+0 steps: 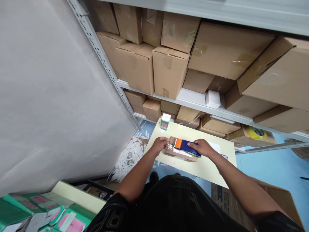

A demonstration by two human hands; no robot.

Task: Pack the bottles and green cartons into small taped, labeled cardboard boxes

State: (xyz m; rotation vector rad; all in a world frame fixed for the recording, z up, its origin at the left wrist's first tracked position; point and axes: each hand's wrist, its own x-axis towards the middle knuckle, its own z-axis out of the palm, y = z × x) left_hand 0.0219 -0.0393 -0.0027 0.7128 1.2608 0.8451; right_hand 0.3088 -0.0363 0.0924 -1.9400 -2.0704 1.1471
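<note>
Far left of the left grip, green boxes (72, 222) with pink panels and pale stickers, their print too small to read, crowd together; nearer, below it, lies a tangle of white strips (130, 158). The left grip (160, 145) has its fingertips drawn together at the left end of a small brown cardboard box (175, 155); whether they pinch anything, I cannot tell. Just beyond it stands a green-and-white carton (165, 122). Between both grips, the cardboard box rests on a smooth cream counter (207, 170), shiny clear tape at its left end. The right grip (202, 147) clasps a navy-and-orange tape dispenser (185, 145) over the box. Well right of it, a yellow tape roll (256, 132) sits on shelved cardboard.
</note>
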